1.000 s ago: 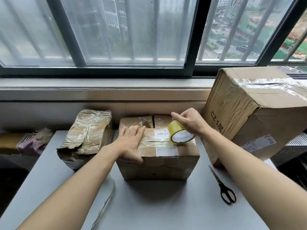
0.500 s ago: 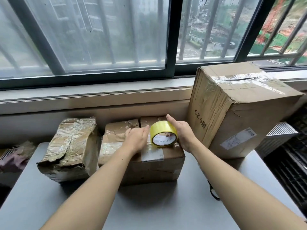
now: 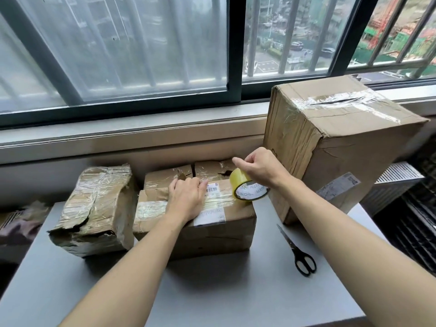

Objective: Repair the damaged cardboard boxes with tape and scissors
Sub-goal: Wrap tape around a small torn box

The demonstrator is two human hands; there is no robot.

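Note:
A small torn cardboard box (image 3: 212, 234) stands in the middle of the grey table (image 3: 212, 291). My left hand (image 3: 186, 199) presses flat on its top, over a strip of clear tape. My right hand (image 3: 259, 168) grips a yellowish tape roll (image 3: 247, 191) at the box's right top edge; tape runs from the roll across the lid toward my left hand. Black scissors (image 3: 298, 252) lie on the table right of the box.
A crumpled, heavily taped box (image 3: 94, 213) sits to the left. A large box (image 3: 342, 147) with tape over its top leans at the right against the window sill (image 3: 132, 135). A radiator grille (image 3: 396, 182) is at the far right.
My right hand has carried the roll to the right, to the box's right edge, drawing tape across the lid. My left hand stays pressed on the box top. The camera has shifted.

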